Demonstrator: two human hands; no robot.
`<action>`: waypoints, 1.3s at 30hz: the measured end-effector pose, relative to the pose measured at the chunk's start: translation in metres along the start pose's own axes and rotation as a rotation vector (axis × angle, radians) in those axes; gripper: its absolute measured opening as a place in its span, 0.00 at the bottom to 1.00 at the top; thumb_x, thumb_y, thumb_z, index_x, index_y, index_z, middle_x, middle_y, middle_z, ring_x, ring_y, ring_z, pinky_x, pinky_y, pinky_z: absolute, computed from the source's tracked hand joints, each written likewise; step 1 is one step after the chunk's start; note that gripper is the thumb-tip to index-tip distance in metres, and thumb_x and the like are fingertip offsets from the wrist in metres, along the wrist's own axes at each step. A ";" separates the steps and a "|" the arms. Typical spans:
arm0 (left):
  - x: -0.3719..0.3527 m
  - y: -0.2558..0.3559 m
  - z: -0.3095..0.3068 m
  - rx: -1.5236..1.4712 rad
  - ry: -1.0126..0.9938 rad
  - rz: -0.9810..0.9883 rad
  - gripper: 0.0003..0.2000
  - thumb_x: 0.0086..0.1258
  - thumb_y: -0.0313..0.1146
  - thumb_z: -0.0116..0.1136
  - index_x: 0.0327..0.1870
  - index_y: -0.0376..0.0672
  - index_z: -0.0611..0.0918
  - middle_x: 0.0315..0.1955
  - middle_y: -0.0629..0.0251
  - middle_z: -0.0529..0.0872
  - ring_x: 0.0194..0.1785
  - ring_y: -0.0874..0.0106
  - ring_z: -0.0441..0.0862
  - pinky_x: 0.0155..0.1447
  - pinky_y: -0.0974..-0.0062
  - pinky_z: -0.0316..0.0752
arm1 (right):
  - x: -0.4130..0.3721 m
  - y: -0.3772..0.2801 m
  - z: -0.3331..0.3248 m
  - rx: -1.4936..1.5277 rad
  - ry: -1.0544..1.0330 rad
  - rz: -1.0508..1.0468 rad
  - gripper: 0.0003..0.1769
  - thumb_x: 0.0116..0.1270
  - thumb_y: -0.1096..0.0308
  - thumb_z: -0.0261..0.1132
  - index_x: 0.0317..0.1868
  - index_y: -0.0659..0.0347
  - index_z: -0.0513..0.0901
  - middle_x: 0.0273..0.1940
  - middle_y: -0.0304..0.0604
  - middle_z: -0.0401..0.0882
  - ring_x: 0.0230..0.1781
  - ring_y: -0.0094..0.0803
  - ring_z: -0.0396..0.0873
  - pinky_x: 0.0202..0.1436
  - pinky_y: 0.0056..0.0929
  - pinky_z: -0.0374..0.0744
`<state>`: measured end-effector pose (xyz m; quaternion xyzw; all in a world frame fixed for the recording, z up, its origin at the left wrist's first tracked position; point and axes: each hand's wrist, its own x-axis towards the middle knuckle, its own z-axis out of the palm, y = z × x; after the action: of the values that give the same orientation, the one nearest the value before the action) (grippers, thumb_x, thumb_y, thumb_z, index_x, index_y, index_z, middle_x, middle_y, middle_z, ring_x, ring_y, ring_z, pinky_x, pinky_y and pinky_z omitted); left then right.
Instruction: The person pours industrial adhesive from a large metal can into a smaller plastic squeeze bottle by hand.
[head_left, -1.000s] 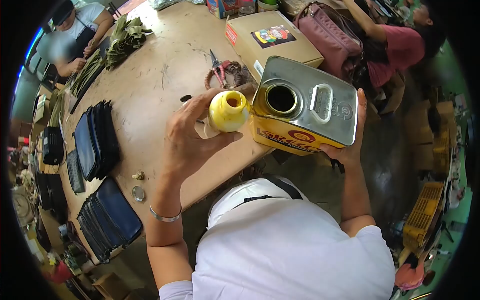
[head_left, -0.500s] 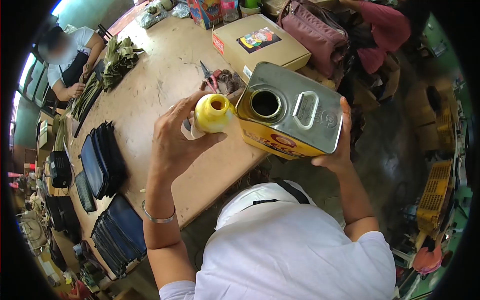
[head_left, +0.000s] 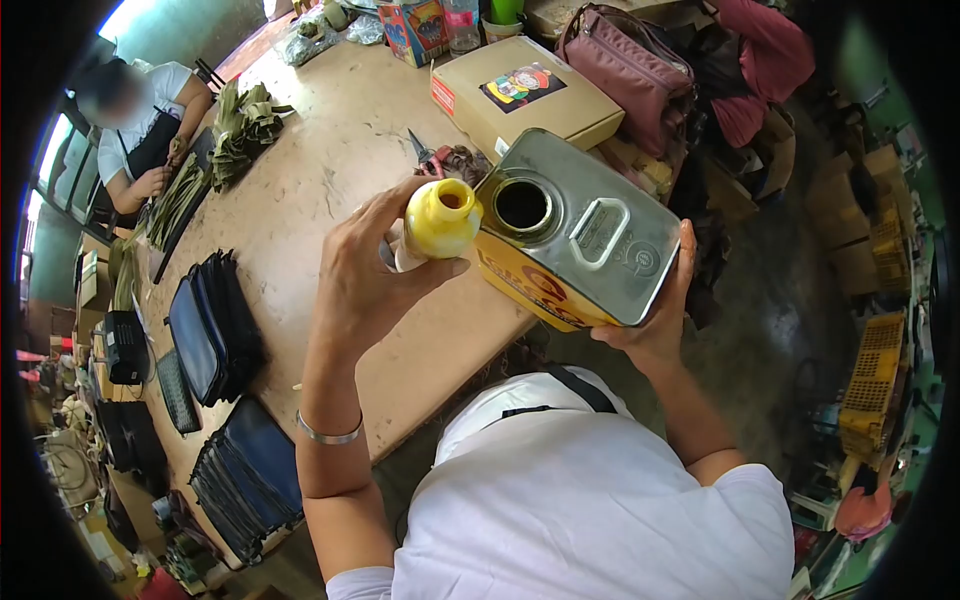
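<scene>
My left hand (head_left: 365, 275) is wrapped round a small bottle (head_left: 440, 222) with a yellow top and an open mouth. Right beside it, my right hand (head_left: 660, 315) grips the far right end of a large metal can (head_left: 590, 215), its fingers at the edge and thumb underneath. The can has a round open hole, dark inside, a raised handle on its grey top and a yellow printed side. It is tilted with its top toward me, and the bottle is close to its left corner. What either container holds cannot be made out.
On the table (head_left: 400, 400) are a cardboard box (head_left: 470, 95), pruning shears (head_left: 425, 155), a pink bag (head_left: 635, 75), dark blue pouches (head_left: 205, 320) and dried leaves (head_left: 245, 130). Another person (head_left: 150, 130) sits at the far left, hands on leaf strips. Yellow crates (head_left: 870, 385) stand right.
The bottle and my left hand have shifted slightly right. The can has turned a little, its right end now lower, and my right hand has moved down and left with it.
</scene>
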<state>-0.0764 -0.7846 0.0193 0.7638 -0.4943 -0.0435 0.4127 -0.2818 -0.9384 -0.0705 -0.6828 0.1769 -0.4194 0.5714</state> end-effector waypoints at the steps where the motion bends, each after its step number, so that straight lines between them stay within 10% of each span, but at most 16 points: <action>1: -0.001 -0.002 -0.001 0.010 0.004 0.017 0.27 0.43 0.30 0.71 0.50 0.40 0.78 0.42 0.59 0.83 0.45 0.66 0.81 0.52 0.71 0.72 | -0.001 -0.005 0.003 0.054 0.009 0.029 0.74 0.32 0.45 0.79 0.70 0.61 0.37 0.65 0.50 0.50 0.68 0.35 0.48 0.69 0.35 0.53; 5: -0.003 -0.007 -0.006 0.043 0.014 0.060 0.28 0.42 0.29 0.71 0.50 0.40 0.78 0.42 0.59 0.83 0.45 0.66 0.81 0.53 0.70 0.72 | 0.028 -0.036 -0.023 -0.574 -0.025 -0.579 0.57 0.45 0.38 0.68 0.67 0.63 0.52 0.68 0.53 0.47 0.71 0.43 0.43 0.69 0.44 0.49; 9: -0.006 -0.008 -0.010 0.011 0.032 0.054 0.28 0.41 0.27 0.72 0.50 0.40 0.78 0.42 0.59 0.83 0.46 0.66 0.81 0.53 0.71 0.72 | 0.090 -0.089 0.014 -0.855 -0.377 -0.721 0.39 0.44 0.41 0.68 0.54 0.55 0.76 0.63 0.58 0.58 0.66 0.56 0.53 0.65 0.53 0.53; 21: -0.022 -0.015 -0.006 -0.023 0.089 -0.040 0.29 0.42 0.30 0.73 0.51 0.40 0.77 0.43 0.58 0.83 0.46 0.67 0.81 0.52 0.72 0.72 | 0.179 -0.058 0.131 -1.072 -1.873 -0.123 0.33 0.38 0.41 0.70 0.45 0.51 0.82 0.67 0.48 0.56 0.70 0.52 0.44 0.69 0.48 0.50; 34: -0.038 -0.017 0.012 -0.009 0.152 -0.088 0.28 0.42 0.30 0.72 0.49 0.38 0.78 0.41 0.61 0.84 0.45 0.70 0.81 0.54 0.72 0.71 | 0.170 -0.072 0.077 -0.723 -1.269 -0.475 0.15 0.48 0.65 0.63 0.39 0.52 0.83 0.62 0.49 0.64 0.65 0.46 0.58 0.66 0.37 0.59; 39: -0.036 -0.013 0.014 0.052 0.154 -0.065 0.27 0.42 0.29 0.73 0.49 0.38 0.78 0.41 0.60 0.84 0.45 0.69 0.81 0.53 0.73 0.72 | 0.132 -0.075 0.073 -0.790 -1.108 -0.667 0.16 0.49 0.69 0.58 0.41 0.52 0.81 0.60 0.50 0.67 0.67 0.50 0.56 0.65 0.56 0.53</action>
<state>-0.0920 -0.7625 -0.0111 0.7910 -0.4371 0.0152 0.4279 -0.1661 -0.9665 0.0488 -0.9650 -0.2147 -0.0711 0.1325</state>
